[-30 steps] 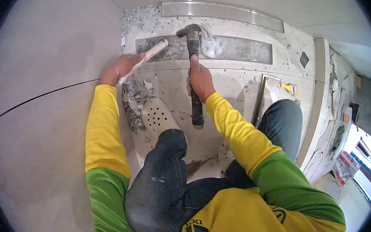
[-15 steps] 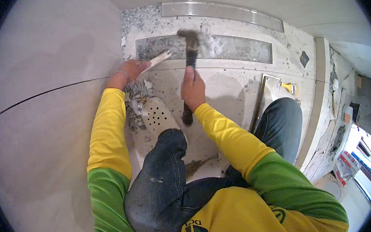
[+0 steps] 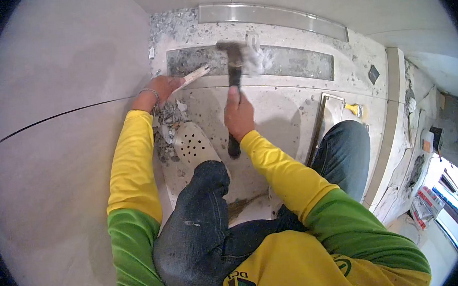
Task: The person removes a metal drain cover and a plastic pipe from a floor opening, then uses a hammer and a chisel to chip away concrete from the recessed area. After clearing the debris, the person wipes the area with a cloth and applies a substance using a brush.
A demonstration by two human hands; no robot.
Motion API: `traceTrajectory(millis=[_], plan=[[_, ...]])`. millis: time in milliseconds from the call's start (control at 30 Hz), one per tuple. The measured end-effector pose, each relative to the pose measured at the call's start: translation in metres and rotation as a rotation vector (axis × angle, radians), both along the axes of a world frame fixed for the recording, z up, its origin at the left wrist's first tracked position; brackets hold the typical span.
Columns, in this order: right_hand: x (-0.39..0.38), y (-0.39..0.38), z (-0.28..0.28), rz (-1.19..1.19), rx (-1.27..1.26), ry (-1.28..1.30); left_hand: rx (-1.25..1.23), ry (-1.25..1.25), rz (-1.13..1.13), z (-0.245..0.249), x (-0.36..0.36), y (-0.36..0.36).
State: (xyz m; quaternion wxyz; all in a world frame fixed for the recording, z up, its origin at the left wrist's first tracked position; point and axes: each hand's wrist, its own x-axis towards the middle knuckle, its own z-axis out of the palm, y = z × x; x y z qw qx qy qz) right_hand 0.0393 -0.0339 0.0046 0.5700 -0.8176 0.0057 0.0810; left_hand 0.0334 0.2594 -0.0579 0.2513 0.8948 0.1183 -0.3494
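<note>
My left hand [image 3: 164, 88] is closed around a pale, flat bar [image 3: 196, 76] with a dark tip, whose kind I cannot make out. The bar slants up to the right over the left part of a long recess [image 3: 309, 64] in the tiled floor. My right hand [image 3: 239, 114] grips the dark handle of a hammer [image 3: 233, 70]. Its head is blurred and hovers over the recess, just right of the bar's tip. A white, crumpled-looking lump [image 3: 257, 60] lies in the recess behind the hammer.
Broken rubble [image 3: 172, 115] lies beside my cream clog [image 3: 192, 146]. A long metal channel [image 3: 273, 18] rests along the far wall. To the right are a metal frame [image 3: 326, 116], a yellow-handled brush [image 3: 353, 109], a dark diamond-shaped piece [image 3: 373, 74] and a raised ledge [image 3: 386, 125].
The hammer head has shifted slightly left and down, toward the bar's tip. My left hand and the bar keep nearly the same position.
</note>
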Motion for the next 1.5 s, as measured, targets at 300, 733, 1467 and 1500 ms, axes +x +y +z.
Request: traceTrajectory(millis=[300, 733, 1467, 1500], plan=[[-0.010, -0.003, 0.006, -0.029, 0.062, 0.240, -0.007, 0.164, 0.123, 0.080, 0.014, -0.026], [0.018, -0.008, 0.044, -0.077, 0.315, 0.579, 0.374, -0.544, 0.078, 0.133, -0.008, 0.004], [0.015, 0.030, 0.052, -0.431, 0.408, 0.746, 0.001, -0.538, 0.943, 0.364, -0.046, -0.128], [0.015, 0.030, 0.038, -0.431, 0.403, 0.747, -0.079, -0.493, 0.988, 0.352, -0.053, -0.130]])
